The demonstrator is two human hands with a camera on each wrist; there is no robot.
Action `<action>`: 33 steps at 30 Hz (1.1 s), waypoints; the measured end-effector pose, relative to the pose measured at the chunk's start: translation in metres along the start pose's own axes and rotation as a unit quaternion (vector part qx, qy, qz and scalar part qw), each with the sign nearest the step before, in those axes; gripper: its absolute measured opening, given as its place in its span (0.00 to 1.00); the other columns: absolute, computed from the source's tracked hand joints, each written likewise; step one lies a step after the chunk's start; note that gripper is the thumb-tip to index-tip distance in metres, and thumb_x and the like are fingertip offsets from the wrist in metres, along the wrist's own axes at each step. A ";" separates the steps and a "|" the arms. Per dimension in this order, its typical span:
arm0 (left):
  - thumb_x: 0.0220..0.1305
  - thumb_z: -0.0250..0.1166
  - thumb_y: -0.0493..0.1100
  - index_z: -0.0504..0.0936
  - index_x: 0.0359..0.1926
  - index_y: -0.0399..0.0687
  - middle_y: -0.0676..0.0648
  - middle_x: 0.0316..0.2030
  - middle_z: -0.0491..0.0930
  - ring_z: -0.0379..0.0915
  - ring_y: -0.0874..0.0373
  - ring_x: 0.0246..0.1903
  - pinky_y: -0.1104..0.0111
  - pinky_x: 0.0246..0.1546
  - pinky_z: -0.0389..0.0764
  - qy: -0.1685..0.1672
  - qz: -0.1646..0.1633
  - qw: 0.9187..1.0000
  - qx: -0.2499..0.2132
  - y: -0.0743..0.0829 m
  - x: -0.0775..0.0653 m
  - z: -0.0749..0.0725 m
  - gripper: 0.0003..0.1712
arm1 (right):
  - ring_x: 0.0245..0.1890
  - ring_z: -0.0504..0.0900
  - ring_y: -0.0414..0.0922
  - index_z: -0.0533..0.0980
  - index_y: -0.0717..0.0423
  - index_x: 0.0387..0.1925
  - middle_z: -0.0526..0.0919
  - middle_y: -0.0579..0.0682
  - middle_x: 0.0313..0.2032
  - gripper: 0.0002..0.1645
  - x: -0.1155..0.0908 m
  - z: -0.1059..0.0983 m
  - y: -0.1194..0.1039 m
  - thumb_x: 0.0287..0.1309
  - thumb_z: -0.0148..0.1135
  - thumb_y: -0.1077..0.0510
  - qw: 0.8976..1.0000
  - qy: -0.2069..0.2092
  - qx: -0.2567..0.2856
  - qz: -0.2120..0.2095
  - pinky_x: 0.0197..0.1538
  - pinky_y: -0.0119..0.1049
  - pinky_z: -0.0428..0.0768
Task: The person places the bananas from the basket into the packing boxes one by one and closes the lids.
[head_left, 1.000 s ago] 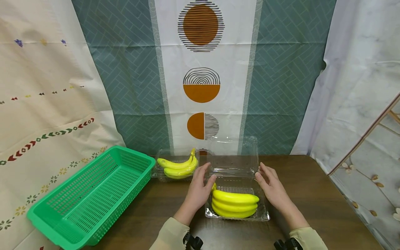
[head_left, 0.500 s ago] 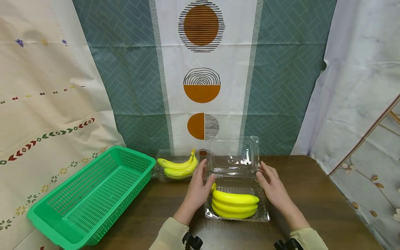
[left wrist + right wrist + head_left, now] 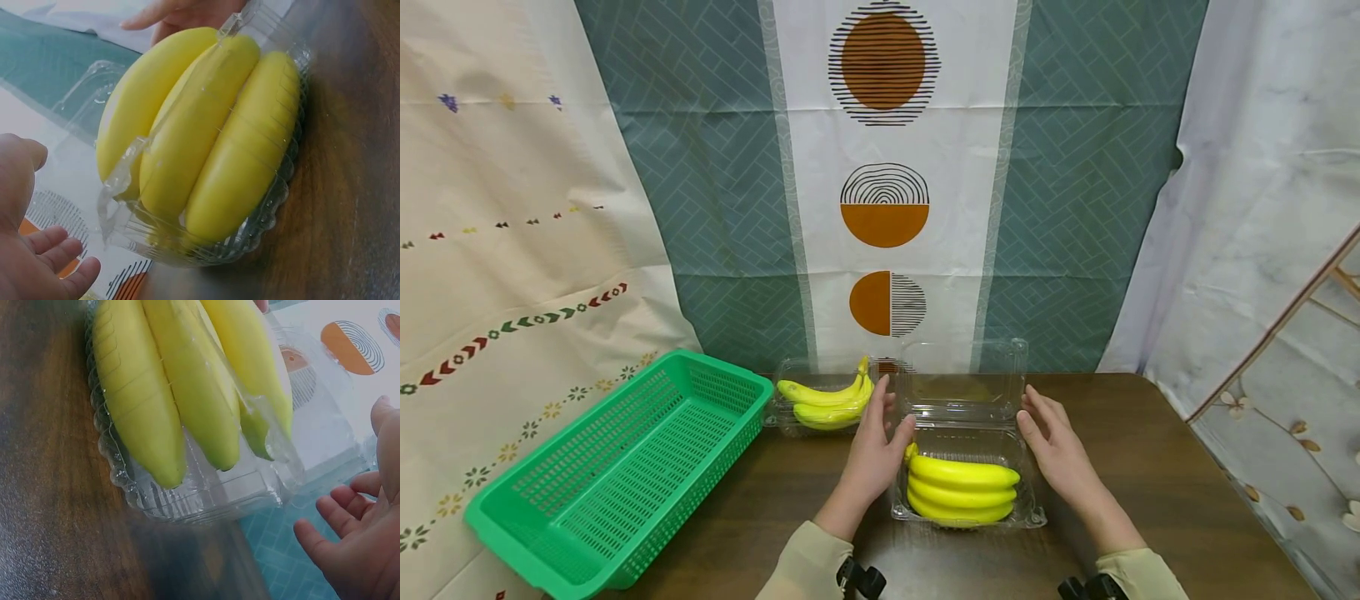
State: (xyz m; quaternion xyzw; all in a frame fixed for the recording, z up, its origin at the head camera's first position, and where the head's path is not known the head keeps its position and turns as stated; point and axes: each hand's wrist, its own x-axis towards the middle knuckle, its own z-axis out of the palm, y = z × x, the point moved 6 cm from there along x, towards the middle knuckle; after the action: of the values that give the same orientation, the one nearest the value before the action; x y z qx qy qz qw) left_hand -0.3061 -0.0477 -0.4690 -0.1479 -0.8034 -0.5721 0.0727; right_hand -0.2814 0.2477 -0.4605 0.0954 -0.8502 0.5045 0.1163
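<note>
A bunch of yellow bananas (image 3: 962,492) lies in the base of a clear plastic clamshell box (image 3: 1032,515), its stem end to the left. The box's hinged lid (image 3: 962,379) stands raised at the back, leaning away. My left hand (image 3: 874,450) hovers at the left side of the box with fingers relaxed and thumb apart. On the opposite side, my right hand (image 3: 1060,454) holds a similar loose pose. Both wrist views show a gap between each hand and the box, and no object in either palm.
Behind my left hand, a second clear box (image 3: 781,412) contains another bunch of bananas (image 3: 831,408). A green plastic basket (image 3: 651,450) stands at the left of the brown wooden table (image 3: 1157,475). Patterned cloth (image 3: 722,208) hangs behind the table.
The lid has tipped a little farther back, and the box with the bananas has shifted very slightly left. My left fingers have moved up a little; the right hand has barely moved.
</note>
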 end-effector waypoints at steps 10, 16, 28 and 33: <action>0.85 0.63 0.55 0.49 0.90 0.61 0.40 0.79 0.65 0.63 0.44 0.79 0.44 0.76 0.69 0.005 0.013 1.000 0.009 0.010 -0.003 -0.003 0.45 | 0.79 0.64 0.66 0.53 0.66 0.87 0.63 0.67 0.77 0.39 -0.003 -0.003 -0.007 0.89 0.53 0.54 1.000 0.003 0.005 -0.009 0.76 0.70 0.62; 0.85 0.63 0.55 0.50 0.90 0.61 0.41 0.79 0.65 0.62 0.44 0.80 0.44 0.77 0.68 0.010 0.016 1.000 0.010 0.018 -0.005 -0.005 0.45 | 0.78 0.65 0.67 0.53 0.66 0.87 0.62 0.67 0.77 0.39 -0.006 -0.004 -0.011 0.89 0.53 0.55 1.000 0.003 0.004 -0.010 0.75 0.70 0.64; 0.85 0.63 0.53 0.50 0.90 0.63 0.40 0.79 0.65 0.62 0.46 0.80 0.45 0.77 0.67 0.013 0.024 1.000 0.007 0.035 -0.010 -0.007 0.44 | 0.78 0.65 0.65 0.53 0.65 0.87 0.63 0.67 0.77 0.39 -0.013 -0.008 -0.018 0.90 0.51 0.51 1.000 0.007 0.008 -0.010 0.68 0.16 0.63; 0.85 0.62 0.55 0.50 0.90 0.62 0.40 0.79 0.65 0.62 0.44 0.80 0.42 0.77 0.67 0.011 0.025 1.000 0.016 0.037 -0.012 -0.006 0.44 | 0.78 0.66 0.66 0.53 0.64 0.87 0.64 0.67 0.76 0.39 -0.016 -0.011 -0.021 0.90 0.50 0.49 1.000 0.013 0.011 -0.012 0.61 0.09 0.59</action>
State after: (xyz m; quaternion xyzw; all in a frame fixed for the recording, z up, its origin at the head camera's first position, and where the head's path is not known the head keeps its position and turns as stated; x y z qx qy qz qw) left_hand -0.2833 -0.0443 -0.4367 -0.1604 -0.8077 -0.5588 0.0981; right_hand -0.2592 0.2481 -0.4431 0.1005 -0.8418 0.5137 0.1321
